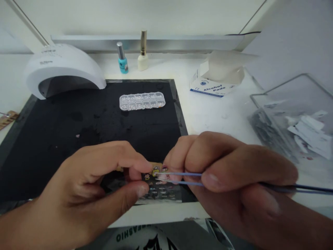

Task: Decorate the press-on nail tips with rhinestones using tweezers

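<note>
My right hand (229, 173) is closed around a pair of blue tweezers (187, 174), held nearly level and pointing left. The tweezers' pale tips lie over a small sheet of colourful stickers (156, 185), close to a yellow design near its upper edge. From the left, my left hand (101, 187) pinches the sheet, index finger above and thumb below. Part of the sheet is hidden by the fingers. Whether the tips grip a sticker is too small to tell.
A black mat (85, 121) covers much of the white table. On it lies a clear compartment case (142, 101) of tiny pieces. Behind stand a white nail lamp (65, 62), a blue bottle (123, 65) and a cream bottle (142, 62). Rightward are an alcohol pads box (213, 86) and a clear bin (283, 86).
</note>
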Tool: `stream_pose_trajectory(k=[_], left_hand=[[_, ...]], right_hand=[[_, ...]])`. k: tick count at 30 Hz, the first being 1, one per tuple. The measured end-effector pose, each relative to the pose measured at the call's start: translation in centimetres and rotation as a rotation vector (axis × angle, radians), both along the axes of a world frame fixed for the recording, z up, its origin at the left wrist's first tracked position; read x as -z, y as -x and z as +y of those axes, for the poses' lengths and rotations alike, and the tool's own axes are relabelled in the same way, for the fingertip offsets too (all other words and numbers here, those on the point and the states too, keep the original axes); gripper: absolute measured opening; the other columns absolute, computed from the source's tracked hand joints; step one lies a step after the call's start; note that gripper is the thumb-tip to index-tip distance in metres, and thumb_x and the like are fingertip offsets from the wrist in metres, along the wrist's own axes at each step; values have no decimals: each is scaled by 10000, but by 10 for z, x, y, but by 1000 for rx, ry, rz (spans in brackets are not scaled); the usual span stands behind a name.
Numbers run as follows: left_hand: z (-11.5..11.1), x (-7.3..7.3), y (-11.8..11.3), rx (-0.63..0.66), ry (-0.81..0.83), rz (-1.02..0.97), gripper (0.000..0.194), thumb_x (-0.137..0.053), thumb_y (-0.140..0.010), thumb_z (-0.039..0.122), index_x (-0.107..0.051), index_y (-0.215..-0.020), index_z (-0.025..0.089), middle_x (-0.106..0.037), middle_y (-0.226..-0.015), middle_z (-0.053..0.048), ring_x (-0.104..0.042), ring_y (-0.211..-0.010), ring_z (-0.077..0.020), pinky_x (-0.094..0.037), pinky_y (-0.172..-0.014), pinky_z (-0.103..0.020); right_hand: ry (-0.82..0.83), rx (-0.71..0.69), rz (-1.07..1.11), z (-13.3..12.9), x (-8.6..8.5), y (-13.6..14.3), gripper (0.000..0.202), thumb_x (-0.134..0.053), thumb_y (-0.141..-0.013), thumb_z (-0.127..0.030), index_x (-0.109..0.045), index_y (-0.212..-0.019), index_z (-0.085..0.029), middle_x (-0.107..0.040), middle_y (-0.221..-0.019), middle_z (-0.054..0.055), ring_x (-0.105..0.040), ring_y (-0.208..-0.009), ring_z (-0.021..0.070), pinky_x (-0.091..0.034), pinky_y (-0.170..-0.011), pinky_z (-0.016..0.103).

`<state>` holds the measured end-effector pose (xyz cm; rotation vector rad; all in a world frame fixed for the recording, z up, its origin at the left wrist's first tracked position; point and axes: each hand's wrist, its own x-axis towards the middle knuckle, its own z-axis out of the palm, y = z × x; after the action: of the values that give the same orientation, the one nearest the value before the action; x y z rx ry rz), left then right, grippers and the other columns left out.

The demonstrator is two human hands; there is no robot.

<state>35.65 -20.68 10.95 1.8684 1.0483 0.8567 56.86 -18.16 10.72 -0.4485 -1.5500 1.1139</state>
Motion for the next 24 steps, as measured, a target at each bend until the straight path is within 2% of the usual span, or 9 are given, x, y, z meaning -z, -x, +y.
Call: stream_pose_trajectory(k=[3, 5, 8, 11, 15, 18, 21, 24], left_hand=[[5, -4, -3, -3, -7, -6, 178, -689, -910, 133, -739, -991, 284, -706, -787, 57, -638, -634, -66, -488, -545, -128], [7, -5, -5, -7, -17, -3, 162, -686, -916, 138, -752, -957, 280, -702, -780, 59, -644, -641, -63, -495, -554, -117], [6, -3, -5, -42, -31, -8, 153, -684, -928, 156, -749, -980, 284, -703, -806, 60, -659, -669, -57, -514, -588, -101], [3, 0, -3, -85, -59, -22, 159, -693, -930, 161, -732, -1016, 288, -694, -839, 61, -652, -691, -52, -513, -601, -93], [2, -1, -3, -89, -75, -26, 163, -690, -923, 151, -714, -1015, 283, -689, -833, 61, -647, -676, -52, -510, -588, -90], [2, -2, -5, -74, -46, -32, 147, -701, -915, 171, -710, -994, 294, -679, -796, 68, -647, -658, -55, -512, -579, -86], [-1, 2, -5, -63, 3, -42, 187, -727, -894, 175, -695, -1010, 318, -667, -791, 75, -635, -643, -59, -518, -584, -96], [-7, 8, -4, -38, 114, -68, 311, -698, -921, 184, -642, -1169, 364, -677, -851, 61, -655, -661, -87, -533, -567, -131]], right_hand=[[-6, -13, -19, 0, 0, -4, 341, -642, -952, -535, -739, -865, -219, -532, -640, 7, -600, -613, 171, -543, -551, 322], [-9, -74, -47, 0, 1, -8, 311, -646, -966, -493, -744, -864, -216, -560, -668, 13, -617, -652, 170, -568, -599, 329], [15, -148, -44, -1, 3, -11, 284, -575, -1038, -345, -753, -870, -201, -590, -711, 18, -632, -699, 153, -599, -682, 330], [79, -99, 34, -4, 7, -6, 306, -514, -1067, -252, -738, -871, -180, -592, -714, 16, -641, -710, 141, -597, -690, 316], [90, 8, 83, -9, 13, 0, 342, -511, -1068, -307, -678, -815, -147, -589, -696, 17, -649, -715, 148, -593, -667, 311], [46, -9, 23, -10, 14, -1, 289, -538, -1056, -283, -679, -838, -157, -595, -712, 17, -647, -725, 147, -604, -688, 316], [11, -16, -15, -10, 8, -1, 314, -526, -1058, -317, -721, -852, -183, -591, -702, 31, -648, -710, 168, -614, -680, 342], [-29, 5, -54, -7, -4, 2, 438, -493, -1048, -451, -742, -815, -176, -556, -642, 56, -626, -639, 204, -604, -597, 374]])
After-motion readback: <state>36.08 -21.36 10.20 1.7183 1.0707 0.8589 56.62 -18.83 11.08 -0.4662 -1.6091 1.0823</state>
